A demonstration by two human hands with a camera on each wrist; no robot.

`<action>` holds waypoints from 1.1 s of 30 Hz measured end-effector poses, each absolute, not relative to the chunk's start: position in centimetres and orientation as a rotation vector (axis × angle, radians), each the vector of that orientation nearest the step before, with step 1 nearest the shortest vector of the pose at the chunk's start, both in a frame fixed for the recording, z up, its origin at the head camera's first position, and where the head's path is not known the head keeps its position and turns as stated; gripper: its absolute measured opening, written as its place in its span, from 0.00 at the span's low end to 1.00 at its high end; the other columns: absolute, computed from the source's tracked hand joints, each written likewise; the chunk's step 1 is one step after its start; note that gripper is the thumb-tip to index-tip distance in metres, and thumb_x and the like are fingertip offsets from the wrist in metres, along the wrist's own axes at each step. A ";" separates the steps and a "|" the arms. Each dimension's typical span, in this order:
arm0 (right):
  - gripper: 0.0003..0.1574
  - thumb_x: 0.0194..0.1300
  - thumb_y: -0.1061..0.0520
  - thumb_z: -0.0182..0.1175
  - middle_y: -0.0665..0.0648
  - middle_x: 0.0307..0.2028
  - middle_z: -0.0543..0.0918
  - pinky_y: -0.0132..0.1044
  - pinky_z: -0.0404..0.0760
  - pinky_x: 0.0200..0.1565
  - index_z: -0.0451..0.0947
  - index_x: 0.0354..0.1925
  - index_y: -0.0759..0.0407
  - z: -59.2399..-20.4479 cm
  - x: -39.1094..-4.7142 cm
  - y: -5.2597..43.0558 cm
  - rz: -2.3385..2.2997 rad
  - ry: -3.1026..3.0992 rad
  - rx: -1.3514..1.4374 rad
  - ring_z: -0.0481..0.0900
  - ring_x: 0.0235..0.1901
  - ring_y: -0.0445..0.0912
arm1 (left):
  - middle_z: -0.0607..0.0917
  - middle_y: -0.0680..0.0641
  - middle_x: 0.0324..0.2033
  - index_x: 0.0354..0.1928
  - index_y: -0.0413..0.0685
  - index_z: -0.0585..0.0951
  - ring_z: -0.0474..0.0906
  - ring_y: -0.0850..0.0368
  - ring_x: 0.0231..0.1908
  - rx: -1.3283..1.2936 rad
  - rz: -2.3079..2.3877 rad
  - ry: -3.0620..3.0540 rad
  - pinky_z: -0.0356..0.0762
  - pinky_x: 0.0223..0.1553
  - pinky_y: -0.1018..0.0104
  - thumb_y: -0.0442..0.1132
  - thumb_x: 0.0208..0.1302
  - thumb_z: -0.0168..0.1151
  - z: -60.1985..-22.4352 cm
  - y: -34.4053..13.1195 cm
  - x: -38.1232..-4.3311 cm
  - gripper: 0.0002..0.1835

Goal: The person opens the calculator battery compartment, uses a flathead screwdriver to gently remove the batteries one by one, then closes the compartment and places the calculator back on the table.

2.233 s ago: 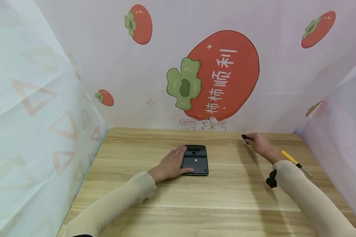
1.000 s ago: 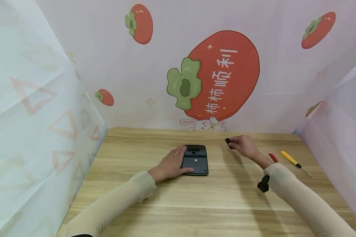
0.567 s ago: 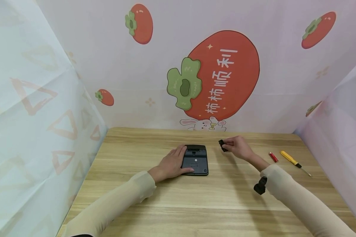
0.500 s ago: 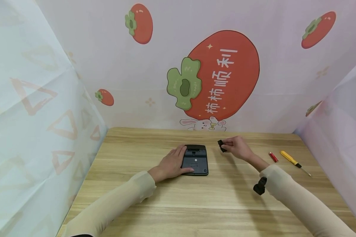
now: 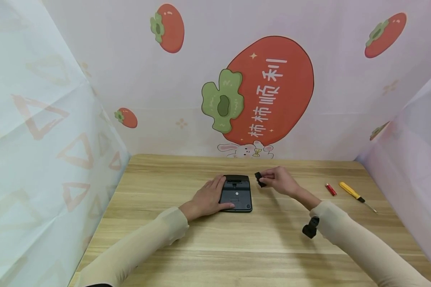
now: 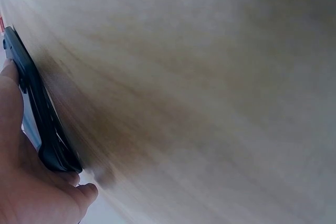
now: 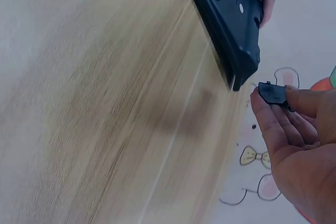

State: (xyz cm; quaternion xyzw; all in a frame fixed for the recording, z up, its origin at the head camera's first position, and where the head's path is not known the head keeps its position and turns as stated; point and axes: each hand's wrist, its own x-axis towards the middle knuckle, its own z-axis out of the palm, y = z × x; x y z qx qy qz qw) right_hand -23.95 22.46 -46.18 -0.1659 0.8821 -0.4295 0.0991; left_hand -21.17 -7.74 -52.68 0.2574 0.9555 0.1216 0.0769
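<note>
A flat black device (image 5: pixel 237 194) lies face down on the wooden table (image 5: pixel 215 247), also seen in the right wrist view as the black device (image 7: pixel 231 22) and in the left wrist view as its edge (image 6: pixel 37 114). My left hand (image 5: pixel 210 195) rests on its left side, thumb along the near edge, fingers fairly straight. My right hand (image 5: pixel 278 181) hovers just right of the device's far corner and pinches a small black cover piece (image 5: pixel 259 179), which shows between thumb and fingers as the cover piece (image 7: pixel 273 94).
A small red lighter (image 5: pixel 331 189) and a yellow-handled screwdriver (image 5: pixel 352 193) lie at the right of the table. Printed cloth walls close in the left, back and right sides.
My right hand has carried the small black piece leftward from the far right of the table to just beside the device, uncovering the red lighter. The left hand and device have stayed put.
</note>
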 end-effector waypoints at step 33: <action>0.16 0.69 0.65 0.70 0.64 0.48 0.91 0.41 0.91 0.41 0.88 0.55 0.66 -45.1 -22.9 18.0 -0.943 2.833 -0.867 0.92 0.44 0.49 | 0.57 0.37 0.82 0.84 0.39 0.51 0.58 0.43 0.80 0.818 0.379 2.888 0.59 0.79 0.46 0.75 0.69 0.58 -52.6 -7.9 -21.1 0.60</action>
